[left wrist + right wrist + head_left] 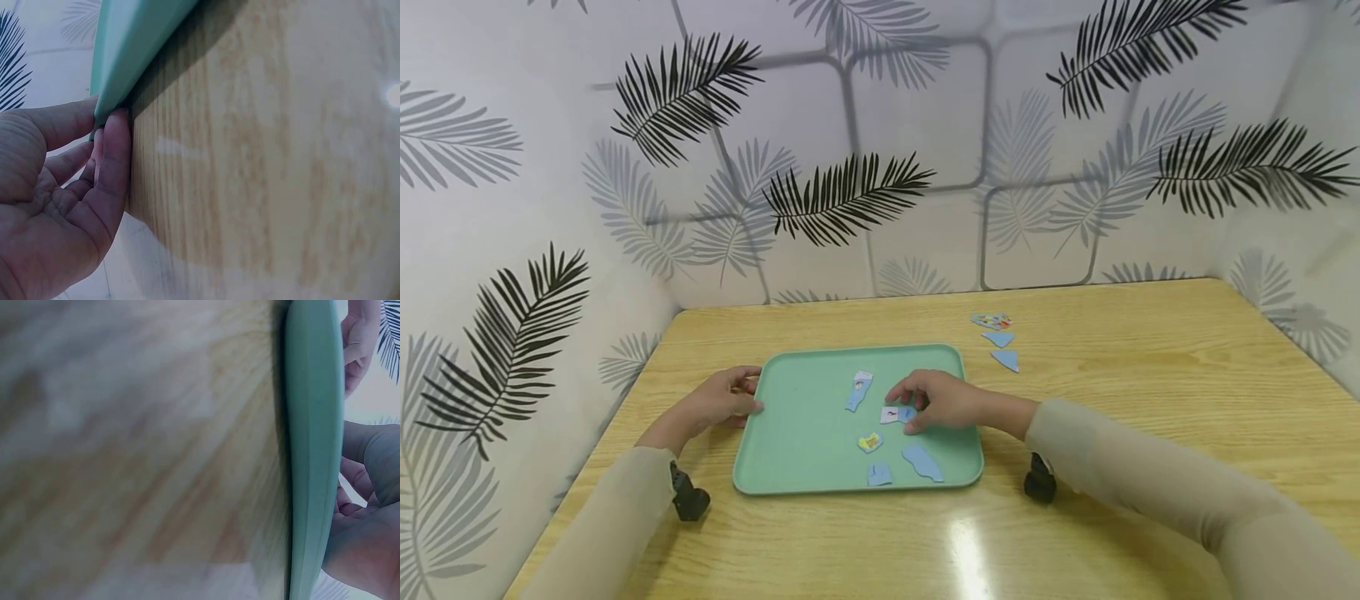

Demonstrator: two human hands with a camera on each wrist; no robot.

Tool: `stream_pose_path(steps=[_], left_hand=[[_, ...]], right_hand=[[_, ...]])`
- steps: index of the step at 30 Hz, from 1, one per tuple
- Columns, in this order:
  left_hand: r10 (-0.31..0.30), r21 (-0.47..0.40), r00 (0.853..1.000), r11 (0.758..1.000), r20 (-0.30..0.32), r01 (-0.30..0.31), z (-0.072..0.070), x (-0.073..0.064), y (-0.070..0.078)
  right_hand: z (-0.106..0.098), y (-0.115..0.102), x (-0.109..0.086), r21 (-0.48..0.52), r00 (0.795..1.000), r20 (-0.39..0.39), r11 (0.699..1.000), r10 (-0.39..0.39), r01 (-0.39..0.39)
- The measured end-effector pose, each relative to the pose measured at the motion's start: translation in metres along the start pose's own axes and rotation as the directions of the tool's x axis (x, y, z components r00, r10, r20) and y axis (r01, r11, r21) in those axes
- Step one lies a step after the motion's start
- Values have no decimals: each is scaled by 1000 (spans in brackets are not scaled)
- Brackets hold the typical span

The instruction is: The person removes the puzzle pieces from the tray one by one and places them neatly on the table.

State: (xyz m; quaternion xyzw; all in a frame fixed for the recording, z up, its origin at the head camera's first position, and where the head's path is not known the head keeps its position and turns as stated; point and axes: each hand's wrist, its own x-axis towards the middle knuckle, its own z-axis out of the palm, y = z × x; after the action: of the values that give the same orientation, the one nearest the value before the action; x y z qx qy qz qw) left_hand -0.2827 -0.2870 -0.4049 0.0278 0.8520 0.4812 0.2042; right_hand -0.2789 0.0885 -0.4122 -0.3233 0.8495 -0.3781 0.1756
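Being pinched by the left hand is the rim of the green tray; between bent thumb and fingers of the right hand, a white-and-blue piece is being framed, whether gripped cannot be told. Light, thin card is being presumed, easily creased, best taken by opposite edges.

Plenty of room across the left half of the green tray, though the left hand blocks the way in at its left rim! Traffic on the right half: the right hand sits over a white-and-blue piece, four loose pieces crowding around. Farther right, the tabletop offers a broad lane, the right sleeve barring the near approach.
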Motion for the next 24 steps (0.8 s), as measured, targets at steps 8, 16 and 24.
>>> stream_pose_path(steps=[8, 16, 24], left_hand=[[3, 5, 1000, 1000, 3, -3, 0, 1, -1], [1, 6, 1000, 1000, -6, 0, 1, -1, 1], [1, 5, 1000, 1000, -12, -1, 2, -1, 2]], right_hand=[[1, 0, 2, -48, 1000, 4, 999, 6, -6], [1, -2, 3, -53, 1000, -4, 998, 22, -23], [0, -5, 2, -50, 1000, 1, 998, 22, -22]])
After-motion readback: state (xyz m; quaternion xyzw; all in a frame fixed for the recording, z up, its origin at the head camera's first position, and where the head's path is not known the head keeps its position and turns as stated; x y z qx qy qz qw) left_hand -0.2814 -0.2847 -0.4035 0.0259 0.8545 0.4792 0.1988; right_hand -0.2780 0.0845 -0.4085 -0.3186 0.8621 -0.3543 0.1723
